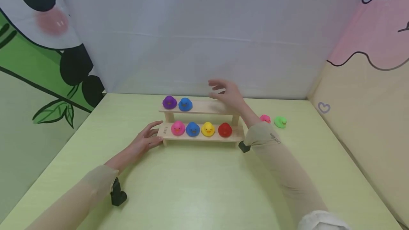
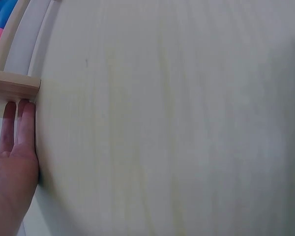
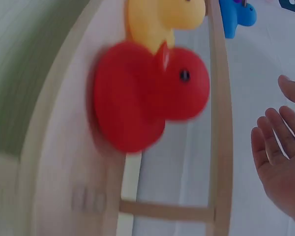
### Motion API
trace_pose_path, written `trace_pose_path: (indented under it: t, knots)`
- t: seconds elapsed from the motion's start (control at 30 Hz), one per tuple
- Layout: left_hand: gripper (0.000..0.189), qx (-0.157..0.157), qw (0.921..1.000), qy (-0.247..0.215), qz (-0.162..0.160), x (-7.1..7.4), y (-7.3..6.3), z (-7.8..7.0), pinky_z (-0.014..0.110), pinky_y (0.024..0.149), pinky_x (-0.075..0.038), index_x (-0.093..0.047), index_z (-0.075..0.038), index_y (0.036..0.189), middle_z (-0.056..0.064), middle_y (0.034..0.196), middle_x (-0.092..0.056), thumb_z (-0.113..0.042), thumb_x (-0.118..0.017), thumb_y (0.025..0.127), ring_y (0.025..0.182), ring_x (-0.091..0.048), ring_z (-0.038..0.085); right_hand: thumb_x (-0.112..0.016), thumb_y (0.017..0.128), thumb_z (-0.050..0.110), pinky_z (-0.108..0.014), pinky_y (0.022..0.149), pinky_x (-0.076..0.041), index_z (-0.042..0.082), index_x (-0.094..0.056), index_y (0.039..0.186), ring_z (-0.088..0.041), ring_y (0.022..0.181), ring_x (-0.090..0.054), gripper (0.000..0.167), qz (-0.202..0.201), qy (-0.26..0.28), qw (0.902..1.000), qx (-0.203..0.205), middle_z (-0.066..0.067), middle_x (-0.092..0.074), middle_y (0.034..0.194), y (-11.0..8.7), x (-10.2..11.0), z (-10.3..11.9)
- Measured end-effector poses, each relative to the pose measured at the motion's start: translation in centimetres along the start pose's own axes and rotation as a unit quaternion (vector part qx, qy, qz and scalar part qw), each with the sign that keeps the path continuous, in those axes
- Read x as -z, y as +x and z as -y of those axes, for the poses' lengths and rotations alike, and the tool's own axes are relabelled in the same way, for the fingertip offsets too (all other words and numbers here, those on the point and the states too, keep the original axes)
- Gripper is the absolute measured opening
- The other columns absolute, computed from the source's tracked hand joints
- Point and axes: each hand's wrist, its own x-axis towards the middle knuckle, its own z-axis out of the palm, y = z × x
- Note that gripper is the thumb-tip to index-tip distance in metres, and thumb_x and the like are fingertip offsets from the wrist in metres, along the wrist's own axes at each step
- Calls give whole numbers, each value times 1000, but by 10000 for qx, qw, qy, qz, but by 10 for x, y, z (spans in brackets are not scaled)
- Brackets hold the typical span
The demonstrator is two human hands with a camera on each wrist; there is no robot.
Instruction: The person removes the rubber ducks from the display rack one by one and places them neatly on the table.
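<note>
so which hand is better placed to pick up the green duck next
Probably the right hand: it is empty and nearer the green duck, which sits to the right of the shelf. The left hand touches the shelf's left end.

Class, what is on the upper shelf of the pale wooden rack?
The upper shelf holds a purple toy duck and a blue toy duck at its left end. In the head view, the right hand partly hides the shelf's right end.
</note>
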Motion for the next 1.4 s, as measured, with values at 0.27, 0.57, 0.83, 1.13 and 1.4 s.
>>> trace_pose_path:
  t: [0.27, 0.57, 0.83, 1.13, 1.4]
  knots:
    - [73, -42, 10000, 3, 10, 2, 0, 0, 26, 106, -49, -17, -25, 158, 21, 157, -30, -18, -59, 99, 118, -56, 4, -73, 90, 26, -45, 89, -57, 19, -59, 136, -23, 112, -60, 48, -136, 699, 9974, 129, -8, -63, 135, 9, -49, 7]
    - [73, 64, 9999, 130, 10, 3, 0, -3, 42, 117, -40, -16, -28, 158, 17, 158, -31, -23, -59, 99, 126, -53, 13, -71, 92, 25, -30, 89, -47, 17, -64, 131, -20, 107, -57, 41, -188, 987, 9948, 153, -7, -66, 130, 8, -73, 10]
    - [73, 77, 9999, 100, 41, 4, -1, -4, 36, 114, -44, -16, -27, 158, 18, 158, -31, -24, -59, 99, 124, -55, 11, -77, 86, 30, -30, 85, -46, 24, -67, 126, -18, 101, -53, 41, 396, 568, 9974, 216, 3, -67, 126, 5, -78, 10]
    - [73, 35, 10000, 14, -2, 2, -4, -3, 38, 115, -43, -16, -25, 158, 20, 157, -30, -20, -58, 99, 121, -56, 7, -79, 84, 31, -28, 78, -47, 27, -71, 119, -17, 91, -53, 36, 370, 545, 9977, 141, 8, -71, 118, 2, -82, 12]
    - [74, 87, 10000, -33, -33, 3, -1, -1, 34, 112, -45, -17, -27, 158, 19, 157, -32, -21, -60, 98, 122, -56, 11, -75, 87, 32, -32, 88, -46, 27, -69, 123, -16, 101, -54, 37, 63, 771, 9969, -130, 7, -69, 121, 0, -72, 9]
